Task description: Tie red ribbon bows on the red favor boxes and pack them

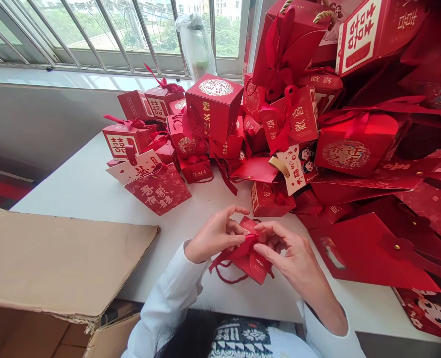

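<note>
A small red gift box (259,268) with a dark red cord handle (232,281) sits on the white table in front of me. A red ribbon (248,244) is gathered across its top. From the left, my left hand (218,233) pinches the ribbon between thumb and fingers, its index finger raised. On the other side, my right hand (293,253) also has thumb and fingertips closed at the ribbon, against the box top. Part of the box is covered by the fingers. Just beyond stands another red box (272,199) with a ribbon.
Red gift boxes (216,107) and bags are piled at the back and right. A flat red bag (369,253) lies at the right on the white table (89,189). An open cardboard box (63,263) stands at the left, by a barred window (131,35).
</note>
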The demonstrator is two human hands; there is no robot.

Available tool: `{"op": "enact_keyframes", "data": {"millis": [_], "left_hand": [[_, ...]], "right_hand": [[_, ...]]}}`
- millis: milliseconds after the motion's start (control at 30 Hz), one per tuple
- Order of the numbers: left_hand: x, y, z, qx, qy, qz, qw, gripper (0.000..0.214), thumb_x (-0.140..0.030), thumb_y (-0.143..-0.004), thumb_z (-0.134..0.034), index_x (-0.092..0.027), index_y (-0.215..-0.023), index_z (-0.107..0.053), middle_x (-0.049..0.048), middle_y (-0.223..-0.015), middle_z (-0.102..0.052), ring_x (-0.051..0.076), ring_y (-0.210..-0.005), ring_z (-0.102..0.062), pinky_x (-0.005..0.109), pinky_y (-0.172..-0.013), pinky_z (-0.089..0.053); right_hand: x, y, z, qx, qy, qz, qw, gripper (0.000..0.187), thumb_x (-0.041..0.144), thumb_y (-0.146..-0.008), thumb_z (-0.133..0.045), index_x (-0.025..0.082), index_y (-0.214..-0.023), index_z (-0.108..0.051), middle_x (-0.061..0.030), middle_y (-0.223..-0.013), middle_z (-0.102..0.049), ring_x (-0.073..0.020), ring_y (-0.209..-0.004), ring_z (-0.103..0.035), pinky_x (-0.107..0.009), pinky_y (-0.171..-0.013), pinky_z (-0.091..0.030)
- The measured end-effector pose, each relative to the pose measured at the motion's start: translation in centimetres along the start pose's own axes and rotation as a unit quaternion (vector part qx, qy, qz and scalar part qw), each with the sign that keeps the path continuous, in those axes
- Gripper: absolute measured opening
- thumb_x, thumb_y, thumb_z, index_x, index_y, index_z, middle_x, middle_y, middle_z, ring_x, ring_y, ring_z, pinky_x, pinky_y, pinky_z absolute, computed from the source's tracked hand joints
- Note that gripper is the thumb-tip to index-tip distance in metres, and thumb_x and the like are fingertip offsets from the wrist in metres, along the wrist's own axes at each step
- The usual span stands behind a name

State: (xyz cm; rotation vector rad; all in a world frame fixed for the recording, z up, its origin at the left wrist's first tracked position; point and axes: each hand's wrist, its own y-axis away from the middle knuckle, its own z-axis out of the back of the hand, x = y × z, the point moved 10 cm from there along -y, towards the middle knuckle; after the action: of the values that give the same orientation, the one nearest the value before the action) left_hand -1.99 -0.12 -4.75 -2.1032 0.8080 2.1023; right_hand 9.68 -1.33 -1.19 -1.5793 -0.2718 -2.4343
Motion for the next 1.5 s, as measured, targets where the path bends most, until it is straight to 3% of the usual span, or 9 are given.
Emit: {"op": "enact_keyframes", "data": {"millis": [300, 467, 667, 800, 933, 1100, 1267, 1367, 1500], "left_hand": [[0.1, -0.1, 0.3, 0.000, -0.024, -0.008, 1.000, 0.056, -0.035, -0.075, -0.070, -0.015, -0.119, -0.044, -0.0035, -0.066, -0.058, 0.007, -0.047, -0.048, 0.018, -0.042, -0.040], [-0.3, 0.1, 0.4, -0.015, -0.032, -0.014, 0.999, 0.051, -0.036, -0.077, -0.067, -0.014, -0.118, -0.046, -0.0029, -0.070, -0.058, 0.005, -0.046, -0.048, 0.017, -0.042, -0.039], [-0.9, 0.5, 1.2, -0.061, -0.082, -0.029, 0.994, 0.044, -0.032, -0.079, -0.064, -0.014, -0.117, -0.049, -0.0008, -0.076, -0.059, 0.007, -0.056, -0.052, 0.019, -0.050, -0.040], [-1.4, 1.1, 1.7, -0.085, -0.114, -0.056, 0.988, 0.040, -0.029, -0.080, -0.062, -0.015, -0.115, -0.050, -0.0010, -0.075, -0.060, 0.010, -0.062, -0.055, 0.022, -0.058, -0.044], [-1.3, 1.7, 2.6, -0.127, -0.155, -0.058, 0.978, 0.033, -0.024, -0.078, -0.062, -0.016, -0.109, -0.053, -0.0015, -0.072, -0.061, 0.010, -0.062, -0.055, 0.020, -0.054, -0.041], [-1.1, 2.1, 2.7, -0.152, -0.175, -0.058, 0.971, 0.026, -0.025, -0.081, -0.059, -0.017, -0.106, -0.055, -0.0020, -0.072, -0.059, 0.010, -0.062, -0.052, 0.019, -0.050, -0.039], [-3.3, 3.7, 1.9, -0.190, -0.256, -0.127, 0.939, 0.017, -0.030, -0.088, -0.056, -0.022, -0.102, -0.060, 0.0005, -0.085, -0.059, 0.013, -0.075, -0.054, 0.023, -0.061, -0.044], [-4.9, 5.2, 0.7, -0.210, -0.340, -0.200, 0.895, 0.011, -0.031, -0.083, -0.065, -0.021, -0.089, -0.063, 0.0015, -0.087, -0.057, 0.015, -0.081, -0.052, 0.026, -0.071, -0.044], [-4.7, 6.0, -0.9, -0.192, -0.405, -0.235, 0.863, 0.005, -0.023, -0.083, -0.065, -0.020, -0.086, -0.062, 0.0023, -0.084, -0.060, 0.018, -0.085, -0.049, 0.027, -0.073, -0.045]], "right_hand": [[-0.6, 0.4, 0.8, -0.047, 0.016, 0.013, 0.999, 0.010, 0.024, -0.086, -0.058, 0.023, -0.079, -0.065, 0.0039, -0.077, -0.064, -0.0103, -0.063, -0.055, -0.019, -0.060, -0.043], [0.4, 1.2, 1.5, -0.067, 0.076, 0.095, 0.990, 0.010, 0.017, -0.088, -0.057, 0.023, -0.083, -0.064, 0.0029, -0.079, -0.065, -0.0107, -0.066, -0.059, -0.019, -0.063, -0.045], [2.3, 3.6, 2.3, -0.133, 0.241, 0.282, 0.919, 0.019, 0.005, -0.088, -0.053, 0.021, -0.095, -0.062, -0.0030, -0.088, -0.067, -0.0128, -0.079, -0.063, -0.021, -0.071, -0.046], [2.3, 4.9, 2.4, -0.144, 0.271, 0.329, 0.893, 0.022, 0.002, -0.085, -0.055, 0.021, -0.095, -0.061, -0.0041, -0.086, -0.067, -0.0143, -0.075, -0.064, -0.023, -0.066, -0.047], [1.9, 5.7, 2.5, -0.162, 0.270, 0.345, 0.884, 0.027, 0.000, -0.083, -0.055, 0.023, -0.095, -0.062, -0.0035, -0.082, -0.067, -0.0148, -0.074, -0.065, -0.024, -0.065, -0.048], [0.9, 5.5, 2.2, -0.176, 0.278, 0.326, 0.886, 0.026, 0.002, -0.085, -0.053, 0.024, -0.098, -0.062, -0.0037, -0.086, -0.068, -0.0149, -0.077, -0.065, -0.025, -0.068, -0.051], [0.0, 4.7, 4.2, -0.227, 0.177, 0.200, 0.937, 0.015, 0.016, -0.089, -0.054, 0.024, -0.100, -0.060, -0.0007, -0.083, -0.068, -0.0129, -0.070, -0.064, -0.022, -0.063, -0.052], [-1.1, 4.0, 4.2, -0.188, 0.114, 0.102, 0.970, 0.014, 0.031, -0.093, -0.050, 0.024, -0.098, -0.061, 0.0006, -0.078, -0.068, -0.0112, -0.061, -0.062, -0.018, -0.050, -0.049], [-2.0, 3.0, 3.0, -0.131, 0.042, 0.020, 0.990, 0.022, 0.042, -0.089, -0.053, 0.023, -0.101, -0.059, 0.0008, -0.076, -0.068, -0.0131, -0.063, -0.062, -0.022, -0.056, -0.051]]}}
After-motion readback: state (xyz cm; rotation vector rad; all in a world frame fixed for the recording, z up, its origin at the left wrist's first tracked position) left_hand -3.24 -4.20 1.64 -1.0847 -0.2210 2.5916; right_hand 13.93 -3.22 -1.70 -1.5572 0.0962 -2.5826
